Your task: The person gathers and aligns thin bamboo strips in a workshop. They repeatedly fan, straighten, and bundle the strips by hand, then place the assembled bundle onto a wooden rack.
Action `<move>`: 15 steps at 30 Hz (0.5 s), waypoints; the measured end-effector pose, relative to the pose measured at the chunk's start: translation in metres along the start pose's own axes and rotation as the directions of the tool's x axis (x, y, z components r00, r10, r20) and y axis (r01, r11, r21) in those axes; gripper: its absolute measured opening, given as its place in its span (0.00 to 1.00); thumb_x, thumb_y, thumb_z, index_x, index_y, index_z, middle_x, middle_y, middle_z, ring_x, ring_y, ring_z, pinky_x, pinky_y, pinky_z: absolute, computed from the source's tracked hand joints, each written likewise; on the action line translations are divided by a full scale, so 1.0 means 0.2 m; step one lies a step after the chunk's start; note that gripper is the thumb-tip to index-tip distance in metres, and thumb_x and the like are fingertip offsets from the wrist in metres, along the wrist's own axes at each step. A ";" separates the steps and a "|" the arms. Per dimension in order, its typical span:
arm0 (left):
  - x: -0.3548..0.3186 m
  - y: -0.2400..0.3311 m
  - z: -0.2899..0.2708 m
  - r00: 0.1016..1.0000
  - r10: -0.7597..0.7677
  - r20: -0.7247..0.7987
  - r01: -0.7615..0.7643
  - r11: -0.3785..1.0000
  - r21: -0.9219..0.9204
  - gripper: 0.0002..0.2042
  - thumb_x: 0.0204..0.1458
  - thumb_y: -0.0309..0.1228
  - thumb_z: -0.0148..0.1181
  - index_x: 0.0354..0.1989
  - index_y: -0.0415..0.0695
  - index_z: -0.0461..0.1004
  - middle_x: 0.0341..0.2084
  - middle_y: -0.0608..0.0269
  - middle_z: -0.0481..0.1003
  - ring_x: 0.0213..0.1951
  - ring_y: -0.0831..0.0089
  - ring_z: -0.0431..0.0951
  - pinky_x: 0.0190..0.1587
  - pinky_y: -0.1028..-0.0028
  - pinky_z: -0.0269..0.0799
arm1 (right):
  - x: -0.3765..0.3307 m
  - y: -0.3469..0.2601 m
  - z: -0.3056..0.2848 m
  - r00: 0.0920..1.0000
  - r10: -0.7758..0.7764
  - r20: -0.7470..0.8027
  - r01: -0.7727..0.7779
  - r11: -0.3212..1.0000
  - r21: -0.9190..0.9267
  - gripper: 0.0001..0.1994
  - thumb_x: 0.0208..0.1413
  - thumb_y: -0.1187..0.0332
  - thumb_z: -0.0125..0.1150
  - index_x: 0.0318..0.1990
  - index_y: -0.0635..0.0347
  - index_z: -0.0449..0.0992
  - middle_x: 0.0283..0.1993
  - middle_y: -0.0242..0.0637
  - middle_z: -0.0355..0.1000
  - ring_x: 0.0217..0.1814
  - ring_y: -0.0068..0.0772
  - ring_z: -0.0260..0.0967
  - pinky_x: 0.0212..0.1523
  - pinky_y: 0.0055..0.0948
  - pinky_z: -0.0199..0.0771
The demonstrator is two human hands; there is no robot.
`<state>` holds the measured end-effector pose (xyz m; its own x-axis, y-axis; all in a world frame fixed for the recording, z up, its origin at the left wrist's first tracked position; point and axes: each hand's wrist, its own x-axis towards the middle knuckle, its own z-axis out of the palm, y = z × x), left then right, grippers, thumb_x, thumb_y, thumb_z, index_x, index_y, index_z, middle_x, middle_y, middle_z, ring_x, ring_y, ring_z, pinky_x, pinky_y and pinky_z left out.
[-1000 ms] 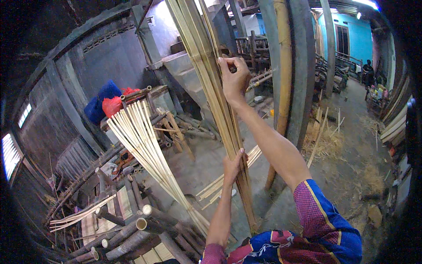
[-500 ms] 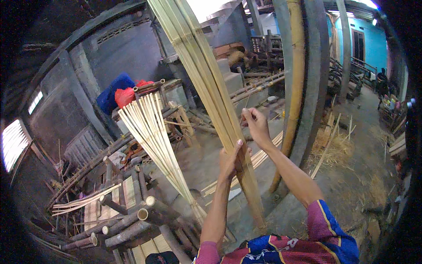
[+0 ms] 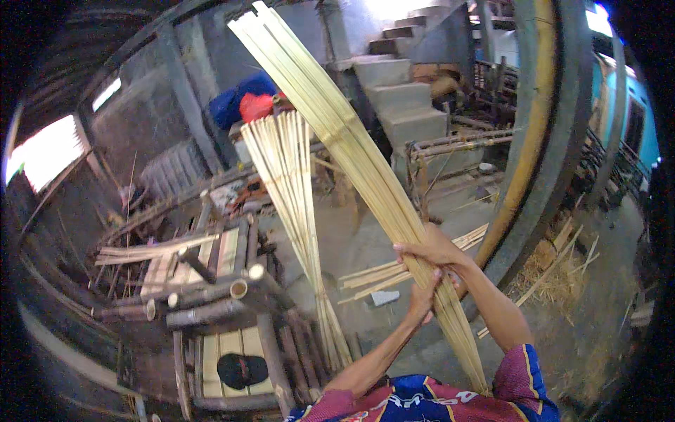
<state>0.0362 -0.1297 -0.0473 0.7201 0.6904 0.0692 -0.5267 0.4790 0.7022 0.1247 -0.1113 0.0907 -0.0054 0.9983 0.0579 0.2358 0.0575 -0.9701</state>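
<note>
1 grey wall (image 3: 228, 60) across the back, with 1 tall pillar (image 3: 575, 91) on the right and a yellow pole (image 3: 546, 77) close along it. Between them, farther off, the stairs (image 3: 404, 105). At lower left, a bench (image 3: 207, 316) of dark poles. In the middle, in front of the shirt (image 3: 415, 389), the bundle (image 3: 373, 169) of long pale slats: long axis slanting from upper left, far end high, down to lower right, near end close by the shirt. Gripped toward the lower end, with most of the length beyond the grip, up and leftward, and a shorter part below. Left of the bundle, apart from it, a fan (image 3: 288, 169) of thin strips, spread at the top and narrowing downward. Past the grip, on the floor, a few loose strips (image 3: 373, 275). Clasped across the bundle from the right, fingertips at its left edge: the right hand (image 3: 436, 250), higher and nearer the far end. Just below, closed around it from the left: the left hand (image 3: 425, 299), nearer the near end. On the bench, a black cap (image 3: 241, 371). Smallest, beside the loose strips, a white block (image 3: 384, 298).
</note>
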 end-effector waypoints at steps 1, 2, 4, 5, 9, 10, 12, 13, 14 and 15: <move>-0.05 -0.05 0.02 1.000 -0.006 -0.002 0.006 1.000 0.022 0.23 0.60 0.45 0.60 0.55 0.40 0.67 0.41 0.55 0.76 0.45 0.63 0.78 0.48 0.64 0.77 | -0.05 0.05 0.01 0.999 0.041 0.027 -0.042 0.999 0.030 0.15 0.56 0.64 0.69 0.43 0.66 0.73 0.31 0.38 0.77 0.28 0.27 0.77 0.30 0.29 0.79; -0.12 -0.11 0.00 1.000 -0.004 -0.020 0.005 0.999 0.051 0.25 0.60 0.46 0.59 0.58 0.41 0.65 0.44 0.55 0.75 0.48 0.62 0.77 0.52 0.63 0.75 | -0.09 0.10 0.04 0.994 0.077 0.072 -0.082 0.994 0.066 0.15 0.56 0.64 0.68 0.43 0.66 0.74 0.30 0.37 0.77 0.28 0.26 0.76 0.30 0.28 0.78; -0.19 -0.43 -0.32 0.999 -0.006 -0.033 0.019 0.905 0.425 0.29 0.59 0.46 0.60 0.62 0.40 0.62 0.50 0.51 0.73 0.54 0.59 0.73 0.58 0.61 0.69 | -0.16 0.23 0.11 0.978 0.135 0.160 -0.149 0.985 0.081 0.15 0.56 0.64 0.68 0.43 0.65 0.75 0.29 0.36 0.77 0.28 0.25 0.75 0.29 0.28 0.77; -0.22 -0.49 -0.38 0.993 -0.096 0.066 0.036 0.790 0.612 0.32 0.58 0.48 0.61 0.64 0.41 0.61 0.53 0.50 0.72 0.57 0.58 0.71 0.61 0.61 0.67 | -0.21 0.34 0.10 0.973 0.169 0.156 -0.179 0.982 0.053 0.15 0.56 0.64 0.68 0.43 0.65 0.75 0.29 0.36 0.77 0.28 0.25 0.75 0.29 0.28 0.77; -0.45 -0.21 -0.62 0.716 -0.627 0.308 -0.061 0.384 0.921 0.34 0.56 0.51 0.61 0.65 0.41 0.65 0.57 0.54 0.72 0.59 0.62 0.70 0.61 0.64 0.66 | -0.54 0.71 0.13 0.917 0.361 0.168 -0.376 0.924 0.067 0.14 0.55 0.65 0.70 0.39 0.67 0.75 0.28 0.38 0.77 0.28 0.27 0.76 0.30 0.29 0.79; -0.44 -0.01 -0.61 0.671 -0.726 0.151 0.209 0.380 0.901 0.29 0.58 0.47 0.58 0.63 0.42 0.68 0.54 0.59 0.74 0.54 0.67 0.74 0.56 0.67 0.70 | -0.62 0.75 0.14 0.908 0.382 0.175 -0.391 0.920 0.021 0.14 0.54 0.65 0.70 0.38 0.67 0.75 0.28 0.37 0.77 0.28 0.26 0.76 0.30 0.28 0.78; -0.45 0.27 -0.61 0.944 -0.283 -0.172 0.328 0.728 0.602 0.22 0.61 0.43 0.53 0.55 0.39 0.73 0.44 0.60 0.78 0.45 0.70 0.77 0.48 0.67 0.74 | -0.78 0.81 0.17 0.892 0.420 0.169 -0.416 0.908 -0.061 0.13 0.53 0.65 0.72 0.37 0.66 0.76 0.28 0.36 0.77 0.28 0.24 0.76 0.31 0.27 0.77; -0.43 0.57 -0.41 0.903 -0.023 -0.429 0.280 0.788 0.548 0.20 0.63 0.42 0.49 0.51 0.37 0.75 0.42 0.60 0.78 0.45 0.68 0.77 0.47 0.65 0.74 | -0.87 0.91 0.17 0.896 0.415 0.160 -0.411 0.910 -0.060 0.14 0.52 0.64 0.72 0.37 0.66 0.76 0.28 0.35 0.78 0.29 0.24 0.76 0.32 0.28 0.77; -0.44 0.65 -0.73 0.930 0.175 -0.323 -0.029 0.912 0.410 0.24 0.66 0.47 0.46 0.58 0.40 0.71 0.49 0.57 0.75 0.52 0.64 0.74 0.54 0.62 0.70 | -0.91 1.01 0.21 0.900 0.384 0.204 -0.380 0.923 -0.062 0.15 0.51 0.64 0.73 0.36 0.66 0.77 0.28 0.35 0.78 0.29 0.24 0.76 0.33 0.28 0.77; -0.43 0.82 -0.50 0.895 0.315 -0.317 -0.262 0.944 0.198 0.35 0.62 0.60 0.43 0.65 0.42 0.63 0.58 0.54 0.69 0.60 0.60 0.68 0.61 0.58 0.64 | -0.98 1.11 0.21 0.903 0.383 0.194 -0.379 0.924 -0.060 0.16 0.50 0.63 0.74 0.36 0.66 0.77 0.28 0.34 0.78 0.30 0.23 0.76 0.34 0.28 0.77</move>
<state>-0.1565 -0.0563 -0.0095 0.3354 0.9403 0.0585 -0.5971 0.1641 0.7852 0.1380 -0.2938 -0.1454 -0.1036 0.9252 -0.3651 0.2780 -0.3255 -0.9038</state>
